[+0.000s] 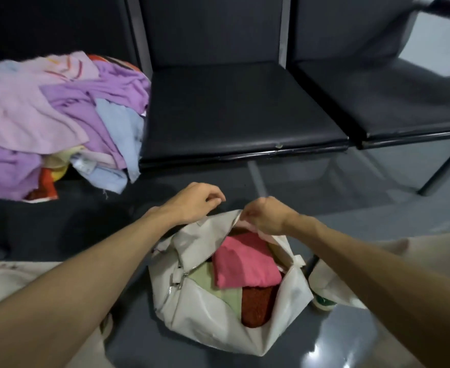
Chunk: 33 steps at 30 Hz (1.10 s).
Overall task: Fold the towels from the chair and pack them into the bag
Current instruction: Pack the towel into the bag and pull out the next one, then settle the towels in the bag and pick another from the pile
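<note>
So, the right hand (265, 217) pinches the far rim of the bag (200, 309), probably to hold the mouth open. The left hand (192, 204) curls just beside it; can't tell if it grips anything. A folded pink towel (245, 261) lies on top inside. Unfolded towels (59, 115) are heaped on the far-left chair (46, 22).

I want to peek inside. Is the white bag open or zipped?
Open. The white bag has its zipper parted, and a folded pink towel shows inside. The right hand pinches its rim.
</note>
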Tool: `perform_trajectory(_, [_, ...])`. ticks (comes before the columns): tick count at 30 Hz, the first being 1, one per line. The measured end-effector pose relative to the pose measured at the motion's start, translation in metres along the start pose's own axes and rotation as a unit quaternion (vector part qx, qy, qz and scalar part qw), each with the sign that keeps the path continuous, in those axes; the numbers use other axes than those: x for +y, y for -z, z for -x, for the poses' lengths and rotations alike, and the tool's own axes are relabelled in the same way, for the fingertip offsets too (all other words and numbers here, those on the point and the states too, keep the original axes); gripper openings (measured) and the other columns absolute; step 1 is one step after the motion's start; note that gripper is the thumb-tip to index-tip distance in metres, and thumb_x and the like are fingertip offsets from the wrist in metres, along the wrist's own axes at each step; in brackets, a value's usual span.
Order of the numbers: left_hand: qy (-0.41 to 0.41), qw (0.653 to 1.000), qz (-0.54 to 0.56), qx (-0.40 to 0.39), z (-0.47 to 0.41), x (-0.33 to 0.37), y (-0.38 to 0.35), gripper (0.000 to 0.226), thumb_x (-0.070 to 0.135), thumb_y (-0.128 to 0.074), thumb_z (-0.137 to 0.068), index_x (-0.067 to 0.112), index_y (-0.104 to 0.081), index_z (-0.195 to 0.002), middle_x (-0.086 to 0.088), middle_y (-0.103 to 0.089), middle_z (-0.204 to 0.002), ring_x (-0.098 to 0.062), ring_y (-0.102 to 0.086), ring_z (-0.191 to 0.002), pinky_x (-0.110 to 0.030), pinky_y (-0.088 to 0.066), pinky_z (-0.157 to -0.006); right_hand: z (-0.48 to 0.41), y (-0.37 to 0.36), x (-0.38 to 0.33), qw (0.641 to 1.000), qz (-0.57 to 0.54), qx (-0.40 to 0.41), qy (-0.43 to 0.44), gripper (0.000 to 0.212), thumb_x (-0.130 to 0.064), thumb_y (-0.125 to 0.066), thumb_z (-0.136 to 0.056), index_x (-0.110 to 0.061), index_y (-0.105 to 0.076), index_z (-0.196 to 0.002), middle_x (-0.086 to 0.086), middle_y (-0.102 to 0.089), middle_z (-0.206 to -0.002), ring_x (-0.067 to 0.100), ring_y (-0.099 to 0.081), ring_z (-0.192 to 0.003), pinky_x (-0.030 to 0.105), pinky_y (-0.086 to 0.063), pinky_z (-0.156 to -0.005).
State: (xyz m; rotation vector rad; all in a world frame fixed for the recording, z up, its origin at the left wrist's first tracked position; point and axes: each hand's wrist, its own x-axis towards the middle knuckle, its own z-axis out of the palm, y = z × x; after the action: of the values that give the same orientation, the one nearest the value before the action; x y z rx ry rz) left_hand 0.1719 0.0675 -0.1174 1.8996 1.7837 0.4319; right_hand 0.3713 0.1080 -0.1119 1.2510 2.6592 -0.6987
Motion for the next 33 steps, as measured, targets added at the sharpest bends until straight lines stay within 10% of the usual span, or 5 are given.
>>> perform_trajectory(14, [0.064,0.979,-0.045,0.19,0.098,-0.058,0.144,0.021,0.02,-0.051,-0.094,0.025,-0.066,-0.108,0.009,-0.068,-0.092,-0.011,-0.064,-0.082,-0.029,-0.049,-0.077,-0.063,0.081,-0.146,0.983,-0.088,0.129,0.092,0.024,-0.018,-0.054,-0.095,-0.02,-0.069,-0.114,-0.005,-0.069,-0.11,0.009,-0.06,-0.101,0.014,-0.038,-0.08])
perform_trajectory(22, [0.228,0.91,-0.032,0.344,0.12,-0.118,0.175,0.031,0.024,-0.049,-0.094,0.022,-0.057,-0.123,-0.001,-0.053,-0.124,-0.023,-0.056,-0.105,-0.04,-0.049,-0.086,-0.124,0.06,-0.211,0.973,-0.17,0.116,0.107,0.022,-0.019,-0.057,-0.093,-0.019,-0.07,-0.111,-0.004,-0.068,-0.105,0.014,-0.062,-0.1,0.036,-0.052,-0.093])
perform_trajectory(27, [0.232,0.912,-0.052,0.334,0.115,-0.128,0.175,0.048,0.026,-0.051,-0.096,0.023,-0.041,-0.143,-0.001,-0.038,-0.142,-0.023,-0.04,-0.125,-0.043,-0.04,-0.102,-0.134,0.057,-0.236,0.965,-0.204,0.114,0.121,0.022,-0.021,-0.06,-0.093,-0.018,-0.069,-0.112,-0.004,-0.067,-0.095,0.009,-0.061,-0.078,0.024,-0.053,-0.076])
perform_trajectory(33, [0.204,0.901,-0.219,0.315,0.096,-0.134,0.171,0.031,0.042,-0.056,-0.093,0.026,-0.067,-0.118,0.001,-0.059,-0.122,-0.022,-0.047,-0.111,-0.033,-0.031,-0.091,-0.129,0.06,-0.238,0.956,-0.242,0.103,0.127,0.02,-0.018,-0.059,-0.093,-0.017,-0.069,-0.111,-0.001,-0.07,-0.094,0.02,-0.068,-0.081,0.035,-0.058,-0.081])
